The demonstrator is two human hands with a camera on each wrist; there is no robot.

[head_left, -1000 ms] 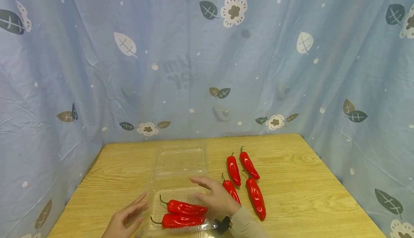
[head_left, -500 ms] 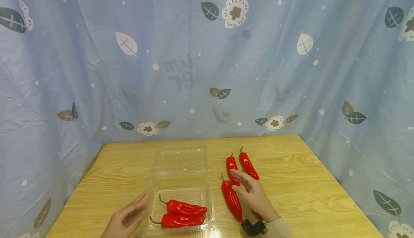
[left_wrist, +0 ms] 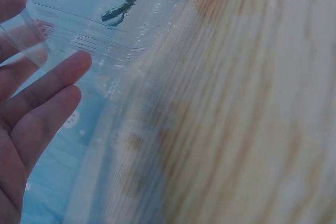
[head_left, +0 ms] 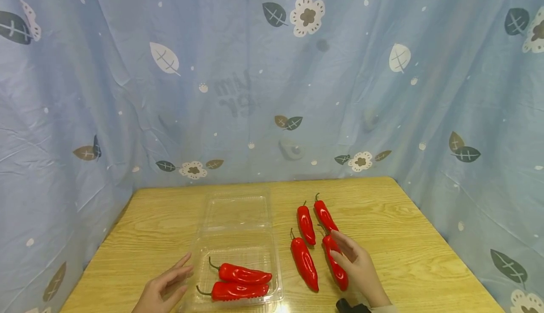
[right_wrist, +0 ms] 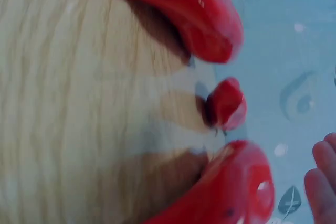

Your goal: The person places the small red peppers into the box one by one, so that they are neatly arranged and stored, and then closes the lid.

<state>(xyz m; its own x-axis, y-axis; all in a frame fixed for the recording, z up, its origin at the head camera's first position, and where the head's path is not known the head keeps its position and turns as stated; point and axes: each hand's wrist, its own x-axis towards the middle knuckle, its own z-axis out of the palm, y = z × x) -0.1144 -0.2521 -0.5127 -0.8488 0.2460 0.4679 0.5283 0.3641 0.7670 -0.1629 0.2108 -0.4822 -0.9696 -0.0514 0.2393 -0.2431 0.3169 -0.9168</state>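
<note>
My right hand (head_left: 356,265) is over the front right loose red chili pepper (head_left: 338,273), thumb and fingers spread above its stem half and holding nothing. In the right wrist view fingers (right_wrist: 323,182) show at the right edge, apart from the peppers. My left hand (head_left: 165,285) rests beside a clear plastic clamshell box (head_left: 278,275), its fingers relaxed near the box's left wall. Two red chili peppers, an upper one (head_left: 244,274) and a lower one (head_left: 240,291), lie side by side inside the box. A green stem (left_wrist: 131,2) shows through its wall in the left wrist view.
The box's lid (head_left: 238,211) lies folded back, away from me. Other loose peppers lie on the wooden table (head_left: 403,247): a front left one (head_left: 304,263), a back left one (head_left: 306,224) and a back right one (head_left: 325,215). A blue patterned curtain (head_left: 238,129) encloses the table.
My right hand has moved right from above the box, past the front left pepper, to the front right one. My left hand has stayed beside the box.
</note>
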